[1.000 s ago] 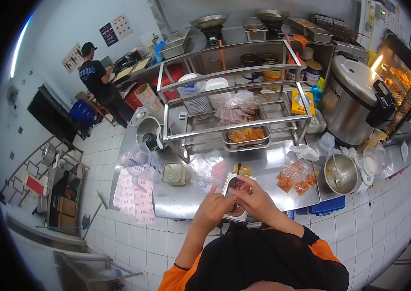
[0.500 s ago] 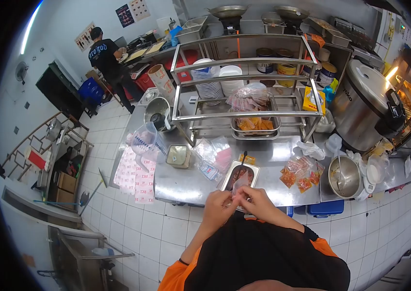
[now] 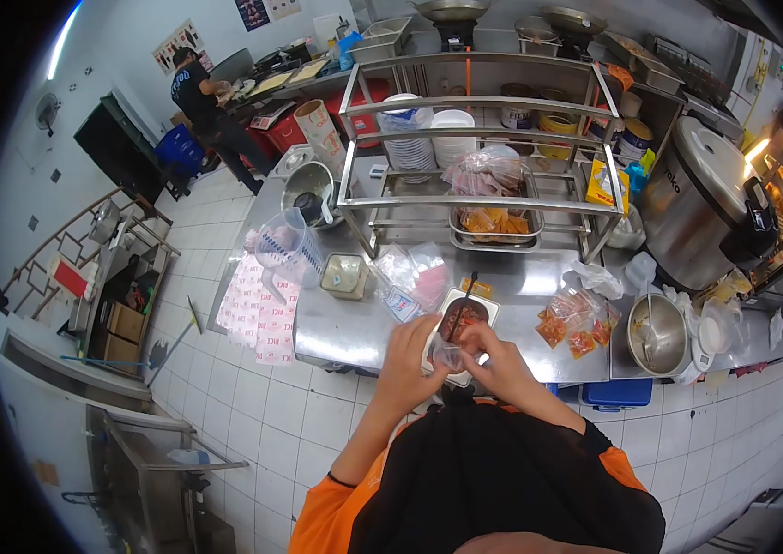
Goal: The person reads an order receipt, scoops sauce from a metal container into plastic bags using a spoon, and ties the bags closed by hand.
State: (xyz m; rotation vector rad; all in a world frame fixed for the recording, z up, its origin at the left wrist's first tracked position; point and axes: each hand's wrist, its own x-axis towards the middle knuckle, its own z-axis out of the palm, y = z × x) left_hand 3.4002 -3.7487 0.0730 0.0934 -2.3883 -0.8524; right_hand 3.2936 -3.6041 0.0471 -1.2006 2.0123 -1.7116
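- Near the edge of the metal table [image 3: 345,334], a small clear plastic bag [image 3: 449,357] is held between both hands, over the near part of a metal container [image 3: 494,314].
- The bag's right side is pinched by the thumb and fingers of the right hand [image 3: 499,362].
- The bag's left side is met by the thumb of the left hand [image 3: 406,365], whose fingers are extended by the container's rim; whether that grip is closed cannot be told.
- Reddish food [image 3: 471,317] and a dark-handled utensil [image 3: 472,284] are held in the container, just beyond the bag.
- Farther off, flat plastic bags [image 3: 421,277] and filled packets [image 3: 580,323] are laid left and right.
- Beyond, a metal rack [image 3: 484,205] is seen.
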